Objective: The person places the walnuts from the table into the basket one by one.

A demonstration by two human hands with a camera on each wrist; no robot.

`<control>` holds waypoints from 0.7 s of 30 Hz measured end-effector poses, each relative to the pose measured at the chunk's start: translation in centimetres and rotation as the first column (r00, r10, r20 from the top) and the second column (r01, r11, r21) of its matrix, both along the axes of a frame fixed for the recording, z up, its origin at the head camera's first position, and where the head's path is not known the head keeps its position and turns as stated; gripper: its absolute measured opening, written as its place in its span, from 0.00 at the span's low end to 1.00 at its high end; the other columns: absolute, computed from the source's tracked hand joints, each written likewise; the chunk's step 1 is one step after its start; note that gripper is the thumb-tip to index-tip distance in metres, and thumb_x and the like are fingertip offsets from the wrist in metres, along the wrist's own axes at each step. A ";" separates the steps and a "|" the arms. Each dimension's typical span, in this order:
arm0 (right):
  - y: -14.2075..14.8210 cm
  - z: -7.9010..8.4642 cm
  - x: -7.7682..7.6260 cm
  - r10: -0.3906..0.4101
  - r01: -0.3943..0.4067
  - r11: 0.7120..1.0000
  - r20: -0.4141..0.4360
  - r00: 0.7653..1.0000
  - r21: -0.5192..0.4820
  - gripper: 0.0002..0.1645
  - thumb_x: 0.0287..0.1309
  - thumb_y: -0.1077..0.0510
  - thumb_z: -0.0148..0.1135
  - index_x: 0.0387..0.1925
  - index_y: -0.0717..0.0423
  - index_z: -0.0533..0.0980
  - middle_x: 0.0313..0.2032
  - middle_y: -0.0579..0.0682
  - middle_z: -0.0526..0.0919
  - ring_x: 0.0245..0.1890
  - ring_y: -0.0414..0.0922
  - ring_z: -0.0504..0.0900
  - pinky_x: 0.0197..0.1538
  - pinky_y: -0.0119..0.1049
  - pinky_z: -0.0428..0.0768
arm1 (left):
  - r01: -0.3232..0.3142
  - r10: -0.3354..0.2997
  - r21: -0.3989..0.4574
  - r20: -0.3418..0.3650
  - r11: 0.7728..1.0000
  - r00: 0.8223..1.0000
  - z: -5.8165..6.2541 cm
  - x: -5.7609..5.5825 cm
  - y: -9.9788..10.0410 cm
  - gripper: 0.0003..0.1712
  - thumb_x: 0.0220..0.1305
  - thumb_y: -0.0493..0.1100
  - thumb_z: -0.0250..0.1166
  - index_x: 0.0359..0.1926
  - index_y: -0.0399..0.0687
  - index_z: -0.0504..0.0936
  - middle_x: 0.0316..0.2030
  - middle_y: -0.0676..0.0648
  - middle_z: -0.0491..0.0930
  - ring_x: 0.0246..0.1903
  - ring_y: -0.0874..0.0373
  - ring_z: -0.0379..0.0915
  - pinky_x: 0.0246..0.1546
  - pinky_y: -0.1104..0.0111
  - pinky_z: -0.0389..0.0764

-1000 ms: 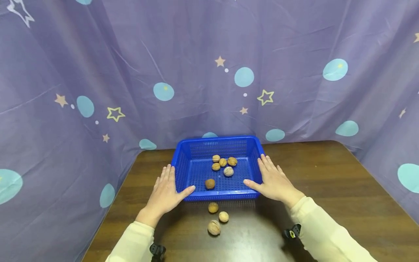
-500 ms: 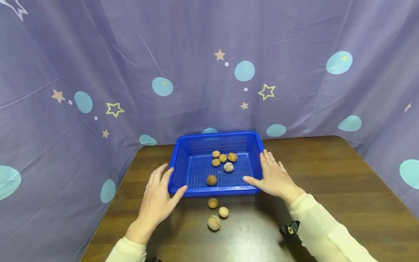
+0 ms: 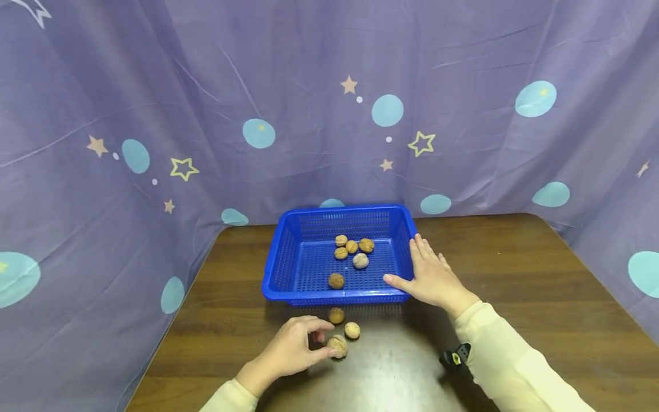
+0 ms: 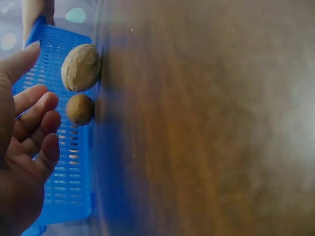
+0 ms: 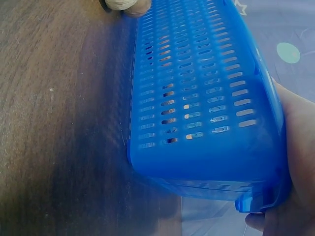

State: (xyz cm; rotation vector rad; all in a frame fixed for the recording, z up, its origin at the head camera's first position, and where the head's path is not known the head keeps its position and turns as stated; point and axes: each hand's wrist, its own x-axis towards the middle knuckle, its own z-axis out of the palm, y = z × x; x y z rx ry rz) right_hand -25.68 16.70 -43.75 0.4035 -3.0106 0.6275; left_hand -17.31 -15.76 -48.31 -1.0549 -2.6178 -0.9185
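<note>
In the head view my left hand (image 3: 294, 348) is beside the largest of three walnuts in front of the basket. Its thumb tip overlaps this big pale walnut (image 3: 337, 347), but the left wrist view shows a gap between the loosely bent fingers (image 4: 50, 123) and the walnut. A darker walnut (image 3: 336, 315) and a small pale walnut (image 3: 352, 330) lie just beyond it. My right hand (image 3: 436, 284) holds the near right corner of the blue plastic basket (image 3: 329, 297), thumb over the front rim and fingers along the outer side.
Several walnuts (image 3: 352, 246) lie inside the basket, one browner walnut (image 3: 336, 280) near its front wall. The basket stands on a brown wooden table (image 3: 515, 297), close to its back edge. Behind hangs a purple curtain (image 3: 309, 86) printed with stars and ovals.
My left hand has let go of the basket's left side and come down toward me and right, to the big walnut. My right hand stays on the basket's corner.
</note>
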 end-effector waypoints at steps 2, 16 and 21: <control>0.0 0.1 0.1 -0.002 0.002 1.000 0.004 1.000 -0.001 0.75 0.45 0.14 0.45 0.73 0.67 0.43 0.74 0.62 0.39 0.74 0.58 0.39 0.67 0.65 0.46 | 0.011 -0.010 -0.010 0.076 1.000 0.997 -0.3 -0.3 0.0 0.25 0.48 0.53 0.77 0.44 0.45 0.85 0.21 0.58 0.74 0.20 0.71 0.67 0.22 0.81 0.68; 0.0 0.2 0.2 0.004 -0.004 1.000 -0.002 1.000 -0.005 0.73 0.47 0.16 0.48 0.73 0.68 0.44 0.74 0.63 0.41 0.74 0.58 0.41 0.67 0.66 0.47 | 0.089 -0.044 -0.198 0.218 0.976 0.975 -0.7 -2.0 1.1 0.30 0.41 0.57 0.79 0.48 0.53 0.86 0.13 0.67 0.65 0.13 0.77 0.59 0.18 0.80 0.65; -0.1 0.0 0.1 0.005 -0.005 1.000 -0.013 1.000 -0.004 0.73 0.47 0.16 0.47 0.73 0.68 0.44 0.74 0.63 0.41 0.73 0.59 0.42 0.66 0.67 0.47 | 0.095 -0.046 -0.213 0.222 0.972 0.974 -1.0 -2.2 0.9 0.28 0.41 0.56 0.79 0.45 0.53 0.87 0.12 0.67 0.65 0.13 0.78 0.58 0.16 0.81 0.65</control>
